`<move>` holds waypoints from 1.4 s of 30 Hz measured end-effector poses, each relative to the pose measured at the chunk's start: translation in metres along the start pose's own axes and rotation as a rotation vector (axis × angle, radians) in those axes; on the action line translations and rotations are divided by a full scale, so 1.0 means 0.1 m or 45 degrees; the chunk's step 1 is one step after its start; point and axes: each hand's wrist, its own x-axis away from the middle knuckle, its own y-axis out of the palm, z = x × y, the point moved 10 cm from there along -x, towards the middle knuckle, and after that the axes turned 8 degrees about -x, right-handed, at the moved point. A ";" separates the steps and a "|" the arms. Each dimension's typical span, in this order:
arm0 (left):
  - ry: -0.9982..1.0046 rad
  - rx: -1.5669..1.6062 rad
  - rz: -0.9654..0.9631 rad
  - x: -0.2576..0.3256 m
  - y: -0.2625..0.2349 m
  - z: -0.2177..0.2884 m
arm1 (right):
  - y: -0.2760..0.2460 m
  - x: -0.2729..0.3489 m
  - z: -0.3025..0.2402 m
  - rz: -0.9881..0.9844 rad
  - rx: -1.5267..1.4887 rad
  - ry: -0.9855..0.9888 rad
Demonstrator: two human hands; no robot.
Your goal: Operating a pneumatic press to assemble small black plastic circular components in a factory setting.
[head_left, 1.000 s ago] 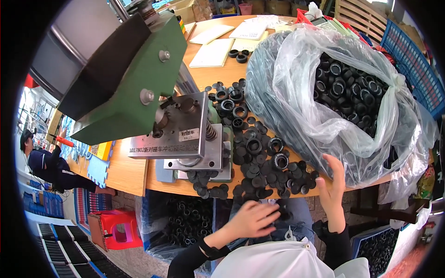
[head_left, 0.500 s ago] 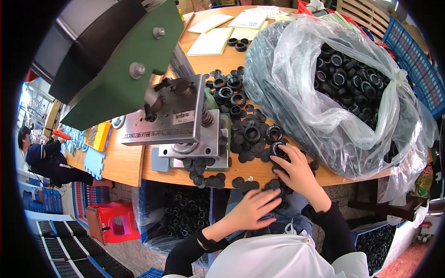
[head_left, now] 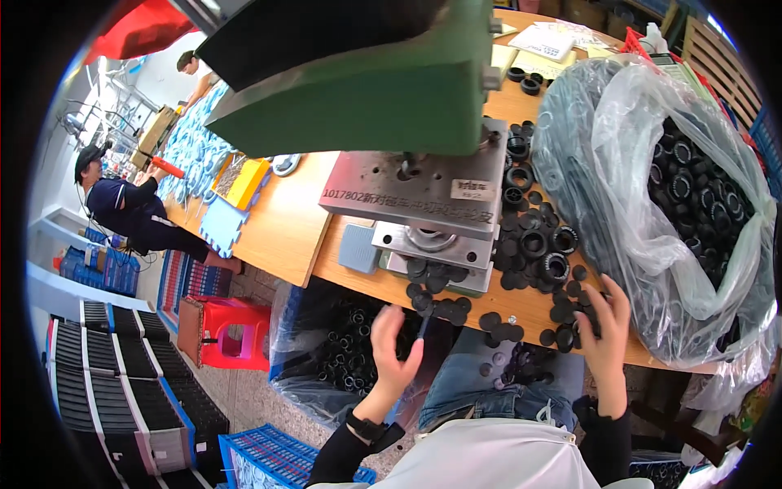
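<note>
My left hand (head_left: pixel 393 352) hangs in front of the table edge, beside a blue crate lined with plastic. Its thumb and fingers are apart, with nothing between them. At the front right of the table, my right hand (head_left: pixel 604 330) is open among loose black discs (head_left: pixel 562 314); thumb and fingers curve apart around some of them. Left of it lie black rings (head_left: pixel 555 267) with pale lettering on a heap of flat discs. The steel punch die (head_left: pixel 415 191) of a green press (head_left: pixel 366 106) stands over the table, with more discs (head_left: pixel 432 277) at its base. Several dark pieces (head_left: pixel 525 363) lie on my lap.
A large clear plastic bag (head_left: pixel 586 155) full of black rings fills the table's right side. Below the table edge stands the blue crate (head_left: pixel 285 376) of black rings. A red stool (head_left: pixel 236 330) and stacked dark trays (head_left: pixel 106 391) are at left. Two people work behind.
The view has swung left. My left hand has moved left, away from my right hand, and opened. My right hand has left the ring it was touching and come back toward the table edge.
</note>
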 end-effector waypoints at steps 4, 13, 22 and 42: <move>-0.120 -0.091 -0.075 -0.28 0.25 -0.06 | -0.22 0.18 0.17 0.079 -0.077 0.159; 0.776 0.500 -0.871 0.49 1.15 1.42 | -0.44 0.27 0.00 0.128 -0.062 0.135; 0.430 -0.128 0.082 -0.29 0.28 0.79 | -1.17 0.24 0.34 0.410 0.108 0.139; 0.636 -0.365 0.167 -0.71 0.31 0.74 | -1.02 0.21 0.42 0.316 -0.014 0.195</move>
